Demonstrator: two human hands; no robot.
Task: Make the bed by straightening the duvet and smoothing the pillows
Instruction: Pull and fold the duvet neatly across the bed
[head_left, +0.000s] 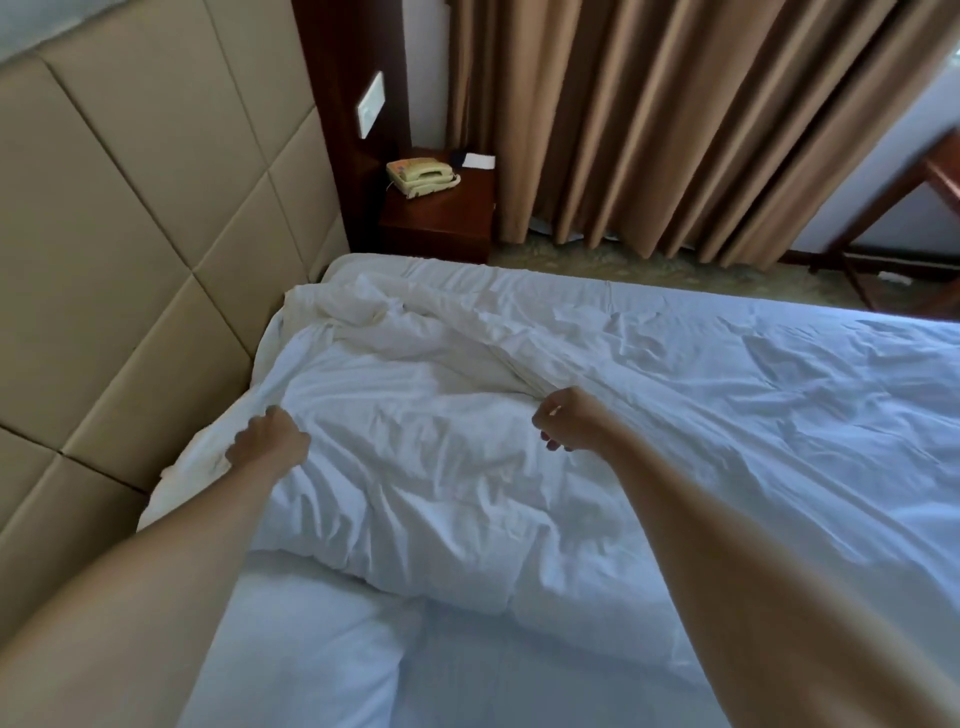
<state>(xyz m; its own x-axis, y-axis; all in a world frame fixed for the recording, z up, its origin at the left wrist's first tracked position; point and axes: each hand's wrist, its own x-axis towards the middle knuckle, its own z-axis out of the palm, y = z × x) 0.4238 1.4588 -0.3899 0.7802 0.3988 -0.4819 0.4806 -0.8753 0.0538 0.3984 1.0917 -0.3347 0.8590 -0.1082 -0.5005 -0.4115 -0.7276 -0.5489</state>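
Observation:
A white, heavily creased duvet (426, 457) lies bunched at the head of the bed and spreads out flatter to the right. My left hand (270, 441) grips its edge close to the padded headboard, fingers closed in the cloth. My right hand (563, 423) is clenched on a fold further right, and ridges of fabric run up from it. A white pillow (301, 639) shows below the duvet's near edge, partly under my left forearm. The white bed sheet (467, 675) is bare in the foreground.
A beige padded headboard (130, 270) runs along the left. Beyond the bed stands a dark wooden nightstand (441, 218) with a cream telephone (423, 176). Brown curtains (675, 119) hang behind, above patterned carpet (649, 267). A wooden stand (893, 208) is at the far right.

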